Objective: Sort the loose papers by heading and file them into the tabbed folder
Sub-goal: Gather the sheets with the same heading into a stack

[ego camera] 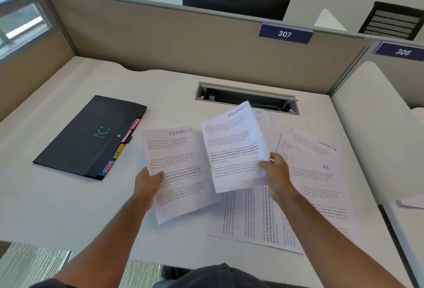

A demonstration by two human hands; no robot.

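Two sheets headed FINANCE are in hand: the left hand (146,178) grips one (176,173), the right hand (274,171) pinches the other (231,147), evidently pairing like headings. Remaining loose papers (314,173) lie fanned on the surface (68,207), headings exposed. Tabbed folder (89,136) lies closed, left of them.

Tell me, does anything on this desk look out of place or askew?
Yes. One sheet near the desk's front edge lies turned sideways, its text running vertically, unlike the other papers. The HR and SPORTS sheets on the right overlap untidily. Nothing looks spilled or damaged.
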